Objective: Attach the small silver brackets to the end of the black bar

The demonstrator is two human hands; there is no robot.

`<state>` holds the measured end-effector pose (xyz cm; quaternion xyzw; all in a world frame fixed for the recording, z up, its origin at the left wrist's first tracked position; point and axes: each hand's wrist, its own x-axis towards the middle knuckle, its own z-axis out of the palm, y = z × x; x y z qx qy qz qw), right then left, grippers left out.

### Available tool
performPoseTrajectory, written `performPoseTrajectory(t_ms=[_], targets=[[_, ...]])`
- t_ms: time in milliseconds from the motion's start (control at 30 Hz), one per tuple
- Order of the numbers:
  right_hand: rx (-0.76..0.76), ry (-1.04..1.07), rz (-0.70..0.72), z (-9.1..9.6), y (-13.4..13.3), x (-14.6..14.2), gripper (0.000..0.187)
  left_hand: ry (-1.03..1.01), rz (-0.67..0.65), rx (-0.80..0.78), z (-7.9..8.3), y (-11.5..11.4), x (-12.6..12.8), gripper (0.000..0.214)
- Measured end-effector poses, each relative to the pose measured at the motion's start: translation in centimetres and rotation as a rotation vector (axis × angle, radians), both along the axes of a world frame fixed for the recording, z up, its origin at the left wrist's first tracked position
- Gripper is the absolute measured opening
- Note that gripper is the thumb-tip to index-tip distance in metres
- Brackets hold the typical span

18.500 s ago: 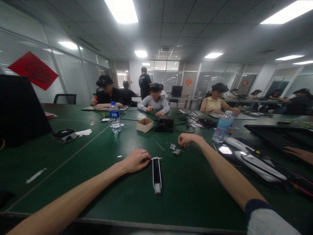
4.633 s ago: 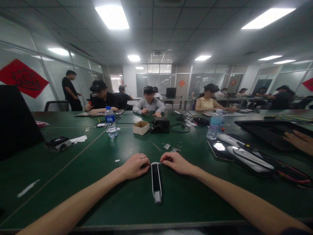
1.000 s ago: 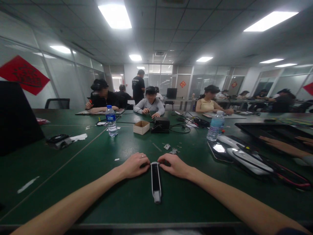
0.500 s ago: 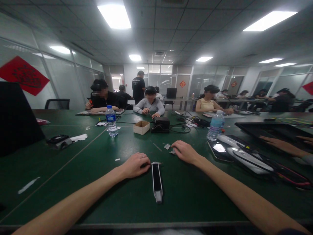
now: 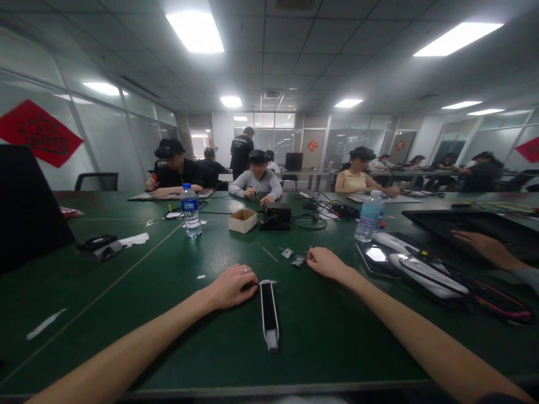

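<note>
A long narrow black-and-white device (image 5: 269,313) lies lengthwise on the green table (image 5: 177,280) in front of me. My left hand (image 5: 232,286) rests beside its far end, fingers curled and touching the left side of that end. My right hand (image 5: 326,262) lies farther out to the right, fingers bent in a loose pinch next to several small metal parts (image 5: 293,258). What its fingertips hold, if anything, is too small to see.
Two water bottles (image 5: 191,211) (image 5: 368,216), a small cardboard box (image 5: 242,221) and a black unit with cables (image 5: 275,216) stand farther out. White devices and a dark tray (image 5: 415,266) lie to the right, near another person's hand (image 5: 484,247). Several people sit across the table.
My right hand left the far end of the device and reached out to the small metal parts, where it now rests with fingers drawn together. My left hand has stayed put.
</note>
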<state>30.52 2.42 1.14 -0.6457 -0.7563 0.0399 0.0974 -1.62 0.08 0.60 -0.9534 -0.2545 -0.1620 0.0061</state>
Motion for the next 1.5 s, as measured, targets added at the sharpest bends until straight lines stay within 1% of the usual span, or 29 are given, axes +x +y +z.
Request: performPoseTrajectory(t_ms=[100,167,233,333,367,400,433,567,633,733,867,1033,1133,1233,1333,1500], targets=[[-0.012,0.029,-0.020,-0.3,0.0,-0.2,0.012,-0.008,-0.006,-0.003,-0.1,0.0,0.0,0.011],[0.007,0.053,-0.023,-0.3,-0.2,-0.7,0.013,-0.004,-0.002,-0.003,-0.1,0.0,0.0,0.011],[0.105,0.116,-0.005,-0.2,-0.6,-1.4,0.014,0.001,0.001,-0.007,-0.1,0.0,0.0,0.010],[0.357,0.274,0.090,0.2,-1.6,-2.9,0.012,0.001,0.000,-0.007,-0.2,0.1,-0.1,0.009],[0.420,0.326,0.133,0.3,-2.1,-3.5,0.010,0.000,-0.001,-0.005,-0.2,0.1,-0.1,0.009],[0.451,0.369,0.180,0.4,-2.6,-4.0,0.010,0.000,-0.001,-0.002,-0.2,0.2,-0.1,0.009],[0.452,0.406,0.233,0.5,-3.0,-4.5,0.009,0.001,-0.002,0.003,-0.2,0.2,-0.1,0.010],[0.294,0.457,0.463,0.3,-4.6,-6.2,0.003,0.009,0.000,0.026,-0.2,0.1,0.1,0.012],[0.217,0.451,0.506,0.1,-5.0,-6.6,0.003,0.008,0.003,0.028,-0.1,0.0,0.2,0.012],[0.150,0.453,0.507,0.1,-5.3,-6.8,0.003,0.005,0.014,0.019,0.1,-0.2,0.2,0.011],[0.108,0.486,0.513,0.2,-5.4,-6.6,0.001,0.000,0.002,0.024,0.1,-0.1,0.2,0.012],[0.041,0.522,0.518,0.3,-5.6,-6.6,0.004,-0.001,-0.002,0.014,-0.3,0.1,0.0,0.010],[-0.003,0.561,0.497,0.4,-5.6,-6.7,0.004,0.001,-0.005,0.012,-0.4,0.2,-0.1,0.009],[-0.040,0.603,0.472,0.3,-5.6,-6.8,0.009,0.008,0.002,0.018,-0.3,0.1,0.0,0.010],[-0.040,0.621,0.461,0.1,-5.6,-7.0,0.010,0.008,0.007,0.012,-0.2,0.1,0.1,0.009],[0.008,0.626,0.472,-0.7,-5.3,-7.4,0.009,0.004,0.015,0.014,-0.1,0.0,0.2,0.009]])
